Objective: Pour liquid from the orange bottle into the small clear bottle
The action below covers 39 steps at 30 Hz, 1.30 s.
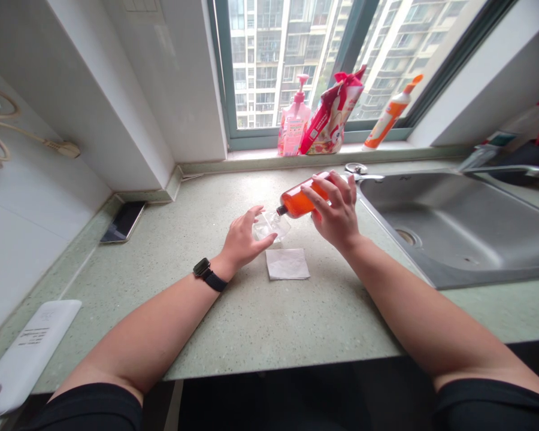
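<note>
Fingers of the right hand (336, 212), just right of the frame's middle, are gripping the orange bottle (300, 202), wrapping over its upper side and bending close around it. The bottle is tilting, its dark neck pointing left and slightly down over the clear tub (273, 227) near the centre; whether liquid is running out I cannot tell. The left hand (243, 238) is curving about the tub's left side, thumb and fingers standing well apart; how firmly they are touching it I cannot tell. A black watch (210, 274) is circling the left wrist.

Just below the tub, the folded tissue (288, 264) is lying flat on the counter (233, 329). At the left of the frame, a phone (123, 222) is resting near the wall, and a white device (31, 356) is lying in the lower left. The steel sink (471, 221) is filling the right side. At the top centre, a pink pump bottle (293, 126) and a red pouch (330, 117) are standing close together before the window (290, 54), while an orange-and-white bottle (387, 123) is leaning to their right.
</note>
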{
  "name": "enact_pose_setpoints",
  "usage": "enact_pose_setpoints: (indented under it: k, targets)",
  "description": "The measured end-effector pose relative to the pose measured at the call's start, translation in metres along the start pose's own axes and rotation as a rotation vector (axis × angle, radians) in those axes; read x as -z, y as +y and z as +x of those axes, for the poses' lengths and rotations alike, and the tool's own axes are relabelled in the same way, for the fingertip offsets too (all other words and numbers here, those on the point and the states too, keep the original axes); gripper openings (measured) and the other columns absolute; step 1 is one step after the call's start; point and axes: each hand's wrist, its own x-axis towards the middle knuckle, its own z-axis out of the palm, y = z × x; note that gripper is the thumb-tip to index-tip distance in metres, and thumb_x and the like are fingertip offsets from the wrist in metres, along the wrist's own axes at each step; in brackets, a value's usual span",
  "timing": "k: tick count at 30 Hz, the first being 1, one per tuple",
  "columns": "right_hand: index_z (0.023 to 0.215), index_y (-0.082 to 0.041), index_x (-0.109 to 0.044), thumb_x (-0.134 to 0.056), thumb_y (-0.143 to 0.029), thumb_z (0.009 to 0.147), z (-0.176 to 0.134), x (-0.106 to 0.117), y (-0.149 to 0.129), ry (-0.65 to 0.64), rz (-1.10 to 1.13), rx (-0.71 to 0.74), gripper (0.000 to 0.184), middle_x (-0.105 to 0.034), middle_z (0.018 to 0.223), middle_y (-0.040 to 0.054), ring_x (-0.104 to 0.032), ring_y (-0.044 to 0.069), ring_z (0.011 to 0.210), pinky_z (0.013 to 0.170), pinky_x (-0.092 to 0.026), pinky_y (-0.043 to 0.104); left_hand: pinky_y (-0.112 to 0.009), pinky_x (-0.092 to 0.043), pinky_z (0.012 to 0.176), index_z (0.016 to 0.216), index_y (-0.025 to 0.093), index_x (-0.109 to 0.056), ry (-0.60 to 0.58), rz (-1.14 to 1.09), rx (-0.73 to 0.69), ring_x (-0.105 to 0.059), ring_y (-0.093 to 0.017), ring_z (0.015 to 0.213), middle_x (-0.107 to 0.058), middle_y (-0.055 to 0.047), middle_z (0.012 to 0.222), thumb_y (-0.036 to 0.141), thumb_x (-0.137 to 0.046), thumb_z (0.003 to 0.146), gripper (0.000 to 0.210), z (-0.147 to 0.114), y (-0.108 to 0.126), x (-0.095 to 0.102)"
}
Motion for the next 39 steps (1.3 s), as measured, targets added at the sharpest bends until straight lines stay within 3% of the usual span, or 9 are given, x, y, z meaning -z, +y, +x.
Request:
enact_pose_setpoints:
  k: [5,11,22,31,39]
  targets:
    - [0.168,-0.054,-0.03,-0.058,-0.01,0.098,0.001,0.0006,-0.0005,0.03,0.006,0.021,0.087,-0.06,0.157,0.0037,-0.045,0.037,0.157,0.129,-0.03,0.075,-0.054,-0.059,0.106,0.151,0.027,-0.048,0.0,-0.002,0.001,-0.075,-0.03,0.114,-0.07,-0.012,0.144,0.043,-0.083,0.09,0.072,-0.0001,0.0,0.0]
    - [0.167,-0.054,-0.033,-0.058,-0.01,0.095,0.0,-0.0003,0.0014,-0.047,0.0,-0.023,0.087,-0.058,0.16,0.0024,-0.042,0.04,0.159,0.129,-0.025,0.079,-0.055,-0.059,0.105,0.151,0.028,-0.048,0.003,-0.006,-0.004,-0.075,-0.031,0.114,-0.07,-0.012,0.144,0.044,-0.083,0.09,0.072,-0.0002,-0.0008,-0.0006]
    - [0.166,-0.056,-0.034,-0.061,-0.009,0.095,0.0002,0.0005,0.0017,-0.058,0.04,-0.039,0.09,-0.056,0.162,0.0005,-0.041,0.04,0.159,0.13,-0.021,0.079,-0.054,-0.06,0.105,0.151,0.028,-0.048,0.006,-0.019,-0.006,-0.075,-0.031,0.114,-0.069,-0.012,0.144,0.044,-0.083,0.09,0.072,-0.0008,-0.0017,-0.0014]
    - [0.164,-0.052,-0.042,-0.059,-0.009,0.097,0.0005,-0.0009,0.0037,-0.023,0.045,-0.007,0.081,-0.059,0.159,0.0015,-0.04,0.038,0.16,0.131,-0.021,0.078,-0.054,-0.059,0.107,0.151,0.028,-0.048,0.0,-0.024,-0.002,-0.075,-0.031,0.116,-0.069,-0.011,0.145,0.041,-0.084,0.089,0.073,-0.0009,-0.0025,-0.0014]
    - [0.166,-0.054,-0.037,-0.06,-0.01,0.098,0.0019,-0.0031,0.004,0.051,0.029,0.037,0.084,-0.061,0.157,0.001,-0.043,0.036,0.158,0.132,-0.02,0.077,-0.054,-0.059,0.106,0.151,0.028,-0.048,-0.004,-0.02,0.001,-0.075,-0.031,0.116,-0.07,-0.011,0.144,0.041,-0.084,0.09,0.072,-0.0009,-0.0034,-0.0017]
